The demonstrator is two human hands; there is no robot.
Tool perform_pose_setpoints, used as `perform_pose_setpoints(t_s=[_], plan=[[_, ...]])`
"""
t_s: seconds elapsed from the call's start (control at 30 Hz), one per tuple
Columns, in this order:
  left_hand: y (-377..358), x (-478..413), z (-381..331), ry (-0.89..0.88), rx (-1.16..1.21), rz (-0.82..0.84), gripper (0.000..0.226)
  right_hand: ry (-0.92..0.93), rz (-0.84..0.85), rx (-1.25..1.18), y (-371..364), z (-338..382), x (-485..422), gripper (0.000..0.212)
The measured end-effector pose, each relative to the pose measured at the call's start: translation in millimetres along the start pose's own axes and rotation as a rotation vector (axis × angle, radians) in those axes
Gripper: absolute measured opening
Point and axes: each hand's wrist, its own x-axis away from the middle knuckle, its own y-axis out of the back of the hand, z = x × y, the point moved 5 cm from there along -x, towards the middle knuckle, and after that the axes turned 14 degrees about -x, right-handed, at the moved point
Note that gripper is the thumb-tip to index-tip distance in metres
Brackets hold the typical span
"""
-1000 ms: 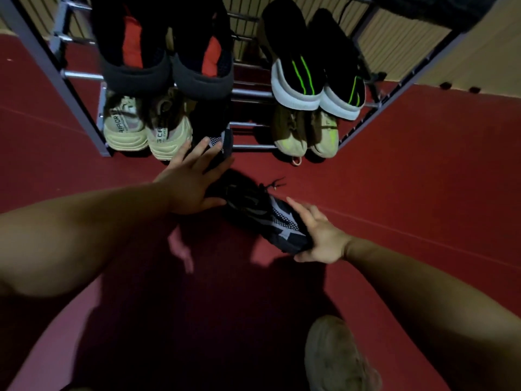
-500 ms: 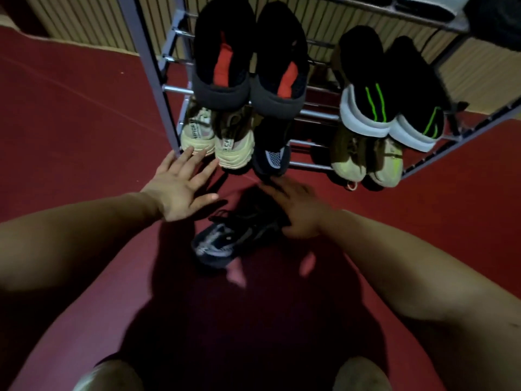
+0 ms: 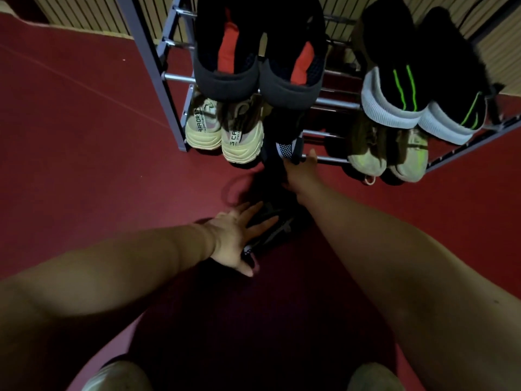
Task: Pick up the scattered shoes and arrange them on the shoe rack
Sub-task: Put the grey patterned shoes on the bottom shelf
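A dark sneaker (image 3: 277, 232) with pale markings lies on the red floor in front of the metal shoe rack (image 3: 324, 158). My left hand (image 3: 236, 241) rests on its near end, fingers straight and spread, thumb beside the toe. Its mate, a dark sneaker with a dotted white heel patch (image 3: 286, 146), sits on the bottom shelf. My right hand (image 3: 300, 176) reaches to that heel with the thumb stretched toward the front bar. Its fingers are lost against the dark shoe.
The bottom shelf also holds a cream pair (image 3: 225, 131) at left and a yellowish pair (image 3: 386, 156) at right. Above sit a black-and-red pair (image 3: 253, 52) and a black pair with green stripes (image 3: 417, 88). My feet (image 3: 118, 376) show at the bottom edge.
My right hand left the floor sneaker and moved forward to the sneaker on the bottom shelf. My left hand came down from beside the rack onto the floor sneaker.
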Motion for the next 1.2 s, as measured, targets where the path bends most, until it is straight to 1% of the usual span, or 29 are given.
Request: perform_pose_setpoints(t_s=[0.13,0.2,0.27,0.3,0.4,0.47,0.57,0.67,0.77,0.83,0.9,0.97,1.03,1.07,1.17,1.2], plan=[[-3,-4,-2,0.054,-0.055,-0.026,0.099,-0.069,-0.037,-0.123,10,1,-5,0.077],[-1,-4,-3,0.088,-0.064,-0.007,0.093,-0.106,0.000,-0.191,10,2,-7,0.064],[2,-4,-5,0.106,-0.081,-0.001,0.090,-0.097,0.012,-0.231,9,8,-7,0.052],[2,-4,-5,0.115,-0.079,-0.008,0.090,-0.073,-0.009,-0.223,12,13,-7,0.052],[2,-4,1,0.161,-0.054,-0.043,0.094,0.041,-0.090,-0.109,28,35,-10,0.065],[3,-5,7,0.212,-0.026,-0.075,0.097,0.090,-0.086,-0.042,43,49,-5,0.066],[8,-8,18,0.304,0.058,-0.108,0.102,0.108,-0.040,0.012,73,53,5,0.061],[11,-13,26,0.363,0.104,-0.100,0.104,0.038,-0.041,0.061,115,49,15,0.050],[11,-15,26,0.366,0.069,-0.079,0.103,-0.083,-0.010,0.046,152,44,23,0.043],[13,-14,25,0.365,0.008,-0.092,0.102,-0.152,-0.007,0.081,161,39,25,0.041],[22,-14,23,0.339,-0.122,-0.152,0.100,-0.149,-0.035,0.086,160,34,23,0.040],[28,-16,22,0.312,-0.171,-0.180,0.098,-0.132,-0.041,0.096,149,31,21,0.042],[28,-18,22,0.323,-0.127,-0.144,0.099,-0.126,-0.029,0.102,134,29,20,0.045],[27,-18,22,0.340,-0.096,-0.120,0.099,-0.134,-0.006,0.083,124,30,20,0.043],[19,-18,19,0.380,0.003,-0.064,0.099,-0.126,0.098,0.079,88,29,17,0.025],[16,-17,19,0.384,0.031,-0.056,0.100,-0.113,0.138,0.082,73,29,17,0.023]])
